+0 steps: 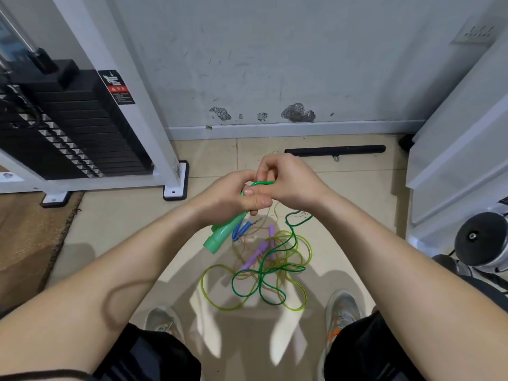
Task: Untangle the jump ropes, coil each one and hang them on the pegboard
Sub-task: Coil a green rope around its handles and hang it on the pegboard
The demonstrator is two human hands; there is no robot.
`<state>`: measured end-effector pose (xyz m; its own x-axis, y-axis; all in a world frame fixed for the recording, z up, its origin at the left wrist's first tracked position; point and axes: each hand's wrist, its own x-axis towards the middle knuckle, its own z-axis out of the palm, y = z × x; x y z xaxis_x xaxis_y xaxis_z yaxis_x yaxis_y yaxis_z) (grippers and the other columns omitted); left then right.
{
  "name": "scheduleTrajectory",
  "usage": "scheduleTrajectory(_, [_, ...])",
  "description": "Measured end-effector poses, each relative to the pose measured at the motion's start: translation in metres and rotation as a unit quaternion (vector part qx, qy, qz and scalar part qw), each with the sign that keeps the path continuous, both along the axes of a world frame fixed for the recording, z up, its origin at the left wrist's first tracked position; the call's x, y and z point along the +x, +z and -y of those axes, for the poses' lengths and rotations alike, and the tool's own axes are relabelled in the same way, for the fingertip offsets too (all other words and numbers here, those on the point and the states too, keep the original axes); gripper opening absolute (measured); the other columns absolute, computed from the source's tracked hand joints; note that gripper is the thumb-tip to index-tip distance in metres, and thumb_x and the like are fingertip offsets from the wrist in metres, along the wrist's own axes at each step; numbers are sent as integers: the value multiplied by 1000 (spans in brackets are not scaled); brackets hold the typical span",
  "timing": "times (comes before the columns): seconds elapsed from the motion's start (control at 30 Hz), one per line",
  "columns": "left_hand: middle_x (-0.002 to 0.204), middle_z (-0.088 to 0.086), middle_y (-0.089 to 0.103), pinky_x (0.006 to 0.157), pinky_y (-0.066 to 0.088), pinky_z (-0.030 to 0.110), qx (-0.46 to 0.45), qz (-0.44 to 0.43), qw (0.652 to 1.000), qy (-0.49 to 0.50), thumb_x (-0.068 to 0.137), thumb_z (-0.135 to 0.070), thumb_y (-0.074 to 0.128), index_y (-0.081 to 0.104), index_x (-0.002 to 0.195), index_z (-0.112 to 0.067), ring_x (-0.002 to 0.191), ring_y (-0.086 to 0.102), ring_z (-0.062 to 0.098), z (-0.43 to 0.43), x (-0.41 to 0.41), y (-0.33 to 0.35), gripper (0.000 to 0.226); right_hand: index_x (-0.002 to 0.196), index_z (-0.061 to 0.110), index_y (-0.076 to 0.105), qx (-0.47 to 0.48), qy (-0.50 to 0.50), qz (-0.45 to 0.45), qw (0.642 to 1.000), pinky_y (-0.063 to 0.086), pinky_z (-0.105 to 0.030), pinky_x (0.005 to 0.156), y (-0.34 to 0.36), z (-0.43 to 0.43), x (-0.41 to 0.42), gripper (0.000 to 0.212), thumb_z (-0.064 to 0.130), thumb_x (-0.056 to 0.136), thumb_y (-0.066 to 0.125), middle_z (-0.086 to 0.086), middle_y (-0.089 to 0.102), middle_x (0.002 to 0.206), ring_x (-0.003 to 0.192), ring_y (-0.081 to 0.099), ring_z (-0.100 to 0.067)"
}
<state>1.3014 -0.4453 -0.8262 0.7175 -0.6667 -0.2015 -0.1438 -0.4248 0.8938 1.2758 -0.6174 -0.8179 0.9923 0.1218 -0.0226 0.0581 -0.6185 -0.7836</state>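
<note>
A person's left hand [233,198] is gripping a jump rope's green handle [220,237] while the right hand [292,182] is pinching a loop of its green cord [264,183], above the tangle of ropes [264,273] lying on the tiled floor [110,229] between the shoes [342,312].

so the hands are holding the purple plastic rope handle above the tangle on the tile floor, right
No: the head view shows the left hand gripping the green plastic handle, the right hand pinching its green cord. The purple plastic handles lie in the tangle on the tile floor.
</note>
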Motion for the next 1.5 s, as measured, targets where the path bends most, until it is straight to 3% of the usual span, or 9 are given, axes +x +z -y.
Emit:
scheduleTrajectory(0.13, [61,-11,59,65,42,24,54,43,997,-23,97,-27,66,67,85,-20,63,54,6,-6,6,3,13,90,15,61,69,71,-74,992,37,-17,50,9,14,1,13,16,89,75,1,60,66,51,50,0])
scheduleTrajectory(0.27, [61,-10,59,64,41,18,68,15,997,-37,102,-22,56,70,89,-22,65,54,4,-16,11,0,19,91,29,67,-48,95,-65,992,41,-25,58,13,25,2,8,21,92,71,8,59,74,58,48,-2])
scheduleTrajectory(0.4, [75,-7,69,78,46,10,5,-71,997,-43,101,-10,56,68,103,-14,81,65,4,-10,2,-3,13,84,28,72,-37,89,-30,995,38,-23,59,11,22,3,10,20,86,77,11,61,69,58,48,-2])
scheduleTrajectory(0.57, [69,3,57,85,55,28,-139,-218,966,14,108,-22,33,62,112,3,81,65,24,-3,-6,-3,38,84,22,77,-6,64,-20,998,38,-15,58,14,28,4,7,16,82,81,13,64,64,59,52,2])
scheduleTrajectory(0.83, [57,-6,39,78,50,22,-94,-143,985,5,111,-21,28,61,97,-7,71,60,18,0,-12,-5,38,93,21,73,47,60,-38,996,47,-25,72,14,30,2,15,9,85,77,6,72,73,73,62,-6])
scheduleTrajectory(1.0, [57,-2,48,82,53,24,-72,-106,992,-11,111,-16,28,59,98,-5,80,66,23,1,-18,-5,35,74,22,71,33,69,-21,997,53,-37,72,14,29,2,19,9,77,85,-13,73,79,72,66,-17])
scheduleTrajectory(1.1, [60,-2,58,88,50,30,-56,-100,993,-20,110,-15,30,60,92,-10,84,69,23,2,-21,-9,35,73,25,71,-8,74,-28,997,54,-43,70,11,26,2,20,11,77,85,-8,73,75,74,68,-28])
scheduleTrajectory(1.3, [62,-2,59,84,51,22,-45,-98,994,13,109,-12,33,57,79,-12,92,72,24,0,-22,-8,38,76,23,71,-89,70,-18,993,39,-26,53,9,33,3,19,37,80,82,8,56,59,53,47,-3])
scheduleTrajectory(1.5, [67,-1,61,89,52,24,-156,-159,975,17,108,-11,32,53,85,-10,99,69,21,-3,-16,1,32,77,20,70,54,48,-46,996,38,-24,59,7,40,4,21,26,97,64,-8,53,71,65,44,-11])
